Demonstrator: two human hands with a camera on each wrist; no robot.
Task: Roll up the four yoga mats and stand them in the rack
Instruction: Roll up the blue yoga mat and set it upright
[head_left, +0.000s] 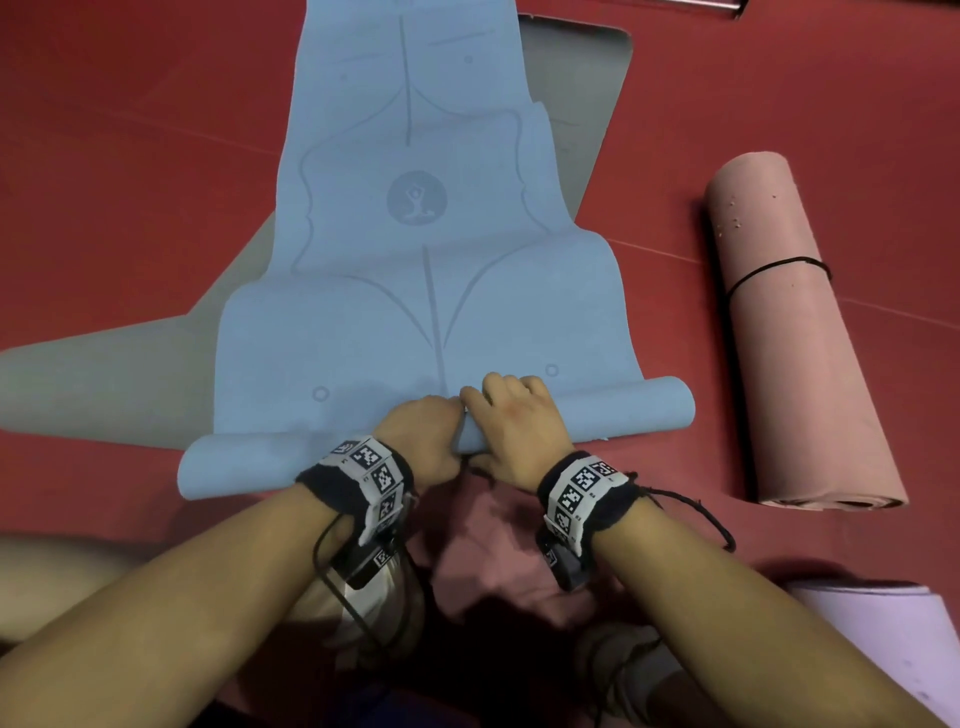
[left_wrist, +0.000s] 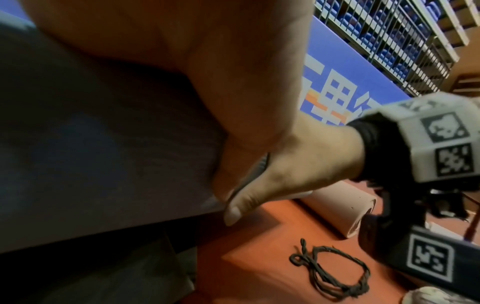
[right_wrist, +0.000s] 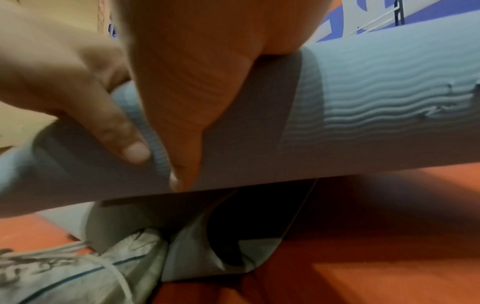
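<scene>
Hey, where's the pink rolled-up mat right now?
In the head view the pink rolled mat lies on the red floor at the right, beside the blue mat, with a black cord around it.

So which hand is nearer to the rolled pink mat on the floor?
Right. The right hand grips the blue roll at its middle, on the side toward the pink mat; the left hand is beside it, farther off.
</scene>
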